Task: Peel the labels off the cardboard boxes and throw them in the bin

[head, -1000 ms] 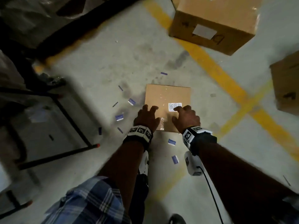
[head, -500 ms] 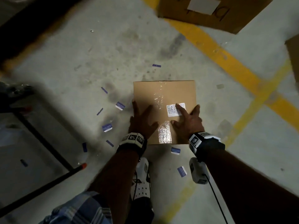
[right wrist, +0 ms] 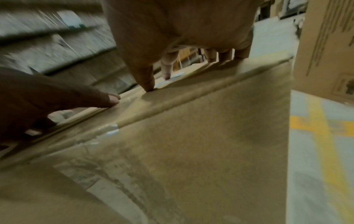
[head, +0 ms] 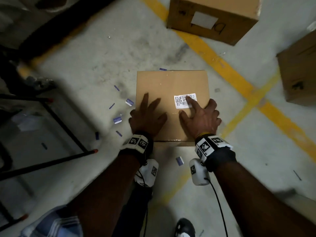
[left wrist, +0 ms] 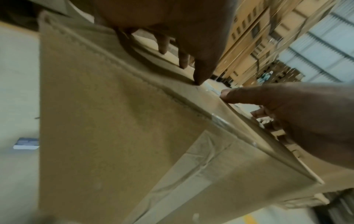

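A small cardboard box (head: 172,82) lies on the concrete floor in front of me, with a white barcode label (head: 181,101) stuck on its top at the right. My left hand (head: 147,115) rests flat on the box's left part, fingers spread. My right hand (head: 200,115) lies on the right part, its index finger stretched onto the label. In the left wrist view my left hand (left wrist: 184,50) touches the box top (left wrist: 114,128) with its fingertips. The right wrist view has my right hand (right wrist: 172,50) with fingertips on the top beside the label (right wrist: 176,75). No bin is in view.
A bigger box (head: 212,17) with a pale label (head: 204,20) stands at the far side, another box (head: 301,69) at the right. Yellow floor lines (head: 239,79) cross there. Several small blue-and-white scraps (head: 117,120) litter the floor. A black metal frame (head: 56,117) stands at the left.
The head camera has come closer to the small box. Both hands have slid forward and flattened on its top, and my right index finger has moved farther onto the label.
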{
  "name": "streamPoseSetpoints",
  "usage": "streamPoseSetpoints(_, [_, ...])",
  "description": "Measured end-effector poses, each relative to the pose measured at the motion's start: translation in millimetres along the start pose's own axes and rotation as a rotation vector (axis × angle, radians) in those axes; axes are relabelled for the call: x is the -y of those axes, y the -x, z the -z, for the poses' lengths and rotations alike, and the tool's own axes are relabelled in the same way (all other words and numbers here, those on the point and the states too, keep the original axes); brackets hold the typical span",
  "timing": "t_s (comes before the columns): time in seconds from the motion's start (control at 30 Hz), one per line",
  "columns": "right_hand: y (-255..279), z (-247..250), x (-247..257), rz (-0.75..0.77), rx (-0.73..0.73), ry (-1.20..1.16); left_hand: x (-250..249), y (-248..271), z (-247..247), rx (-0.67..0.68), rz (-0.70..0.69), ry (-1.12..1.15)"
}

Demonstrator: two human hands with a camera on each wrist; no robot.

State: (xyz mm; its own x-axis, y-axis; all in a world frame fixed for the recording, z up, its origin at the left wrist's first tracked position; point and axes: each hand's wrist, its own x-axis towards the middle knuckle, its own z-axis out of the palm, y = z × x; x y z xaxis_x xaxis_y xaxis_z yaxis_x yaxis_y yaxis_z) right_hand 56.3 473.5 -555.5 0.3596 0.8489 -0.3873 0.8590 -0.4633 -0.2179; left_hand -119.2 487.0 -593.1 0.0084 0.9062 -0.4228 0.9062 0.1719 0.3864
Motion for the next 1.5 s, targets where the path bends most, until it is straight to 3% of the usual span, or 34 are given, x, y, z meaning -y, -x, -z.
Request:
streamPoseSetpoints(0.33, [229.9,269.1,-20.7,0.205,-0.202,-0.015,-137.8,269.3,212.1,-0.320,-0.026,0.121])
streamPoseSetpoints(0.5, [339.9,357.6,-9.0,0.332,-0.239,-0.023,-147.4,386.5,288.3,-0.469,-0.022,0.146])
streamPoseSetpoints(0.63, [405.7,392.5,23.7,0.451,-0.254,-0.045,-134.1,463.1,342.9,-0.554,0.079,0.165])
streamPoseSetpoints(0.8, [471.4,395.5,92.3,0.615,-0.195,-0.047,-76.4,528.8,397.5,-0.690,0.217,0.169])
streamPoseSetpoints(1.03, [533.8,343.3,239.0,0.857,-0.079,0.025,55.0,578.8,452.6,-0.797,0.473,0.184])
streamPoseSetpoints(1.33, [567.4,250.8,462.6,1.029,0.070,0.180,249.3,553.8,516.1,-0.808,0.690,0.256])
streamPoseSetpoints(1.5, [564.7,214.6,555.4,1.061,0.147,0.277,321.8,527.8,544.4,-0.746,0.767,0.299])
